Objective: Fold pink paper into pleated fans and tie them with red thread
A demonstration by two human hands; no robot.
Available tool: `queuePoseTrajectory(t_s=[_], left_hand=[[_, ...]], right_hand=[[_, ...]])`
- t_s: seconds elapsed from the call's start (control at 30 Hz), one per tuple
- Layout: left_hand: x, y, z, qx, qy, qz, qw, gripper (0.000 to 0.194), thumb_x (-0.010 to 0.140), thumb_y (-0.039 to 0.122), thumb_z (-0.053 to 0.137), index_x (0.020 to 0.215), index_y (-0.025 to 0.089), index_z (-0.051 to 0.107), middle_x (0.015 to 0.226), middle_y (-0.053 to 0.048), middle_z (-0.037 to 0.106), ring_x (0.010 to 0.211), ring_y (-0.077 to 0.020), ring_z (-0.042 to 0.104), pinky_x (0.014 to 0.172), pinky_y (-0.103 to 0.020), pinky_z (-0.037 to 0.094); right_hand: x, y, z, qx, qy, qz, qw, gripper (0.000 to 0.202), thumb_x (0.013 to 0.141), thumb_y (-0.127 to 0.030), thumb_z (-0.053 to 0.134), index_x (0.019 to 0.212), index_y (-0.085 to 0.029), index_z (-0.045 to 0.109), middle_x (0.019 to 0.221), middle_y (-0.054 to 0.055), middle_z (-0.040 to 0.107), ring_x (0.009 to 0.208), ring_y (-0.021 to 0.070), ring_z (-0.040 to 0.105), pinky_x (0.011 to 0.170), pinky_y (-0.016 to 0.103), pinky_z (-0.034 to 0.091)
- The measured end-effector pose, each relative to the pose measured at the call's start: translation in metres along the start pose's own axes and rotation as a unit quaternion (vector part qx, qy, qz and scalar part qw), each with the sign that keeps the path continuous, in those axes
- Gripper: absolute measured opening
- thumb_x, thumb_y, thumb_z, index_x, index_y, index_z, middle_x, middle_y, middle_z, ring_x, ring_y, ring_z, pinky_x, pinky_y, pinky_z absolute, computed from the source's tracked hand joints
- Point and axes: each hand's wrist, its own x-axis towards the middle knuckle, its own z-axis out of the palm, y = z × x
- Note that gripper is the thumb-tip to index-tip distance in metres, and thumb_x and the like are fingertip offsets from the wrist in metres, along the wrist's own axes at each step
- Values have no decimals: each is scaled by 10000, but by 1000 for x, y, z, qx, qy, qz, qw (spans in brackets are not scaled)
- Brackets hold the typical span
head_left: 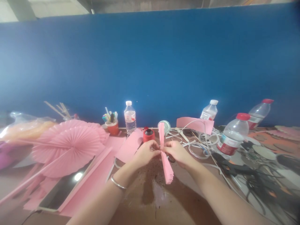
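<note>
Between my two hands a pleated pink paper strip [167, 168] is held upright above the table, pinched at its narrow middle. Its folded ends flare out above and below my fingers. My left hand [147, 152], with a silver bangle on the wrist, closes on the strip from the left side. From the right, my right hand [176, 151] pinches the same spot with thumb and fingers. What lies exactly between the fingertips is partly hidden. Just behind my left hand stands a red round object with a black top [148, 135].
At left, pink pleated paper fans [72, 145] lie by a phone [63, 189] and pink sheets [87, 190]. Behind stand a cup of pens [112, 127], a water bottle [130, 120] and a small fan [166, 127]. Cables and a red-capped bottle [234, 134] crowd the right side.
</note>
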Motion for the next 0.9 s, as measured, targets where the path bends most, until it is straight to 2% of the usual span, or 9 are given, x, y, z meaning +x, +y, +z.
queuePoseTrajectory(t_s=[0.17,0.3,0.47,0.63,0.77,0.9], left_hand=[[0,3,-1,32,20,-10,999,101,702,288,570,670,194,549,482,35,521,443,-116,471,431,-218,335],[-1,12,-2,55,56,15,997,93,660,260,605,610,189,568,528,31,522,500,-115,457,470,-223,334],[2,10,-4,43,67,22,997,58,645,246,614,659,195,589,593,19,560,557,-132,492,523,-236,370],[3,5,-5,13,59,15,998,45,641,222,608,669,196,585,630,5,579,612,-149,526,574,-252,403],[3,0,-1,-20,33,-10,999,58,698,250,545,709,193,543,592,5,574,525,-135,536,512,-250,410],[3,-2,1,-31,20,-32,999,80,721,263,503,753,191,489,448,74,417,370,-83,384,400,-207,305]], right_hand=[[0,-1,1,10,-1,1,1000,208,667,-303,549,533,-163,475,435,-72,349,366,51,273,385,210,193],[-1,-2,1,14,-5,5,1000,202,660,-313,566,548,-154,508,440,-71,360,369,50,275,387,211,204],[0,-1,0,36,-25,22,999,209,668,-344,570,607,-145,548,471,-57,417,359,42,241,362,208,143],[1,4,1,44,-33,18,998,260,714,-373,517,557,-170,478,438,-72,352,343,46,209,352,209,125],[1,6,2,37,-25,7,999,283,727,-369,502,527,-179,439,422,-78,304,343,52,219,355,207,147],[2,4,3,25,-14,-8,1000,273,730,-344,507,528,-172,446,434,-70,332,362,50,239,377,208,165]])
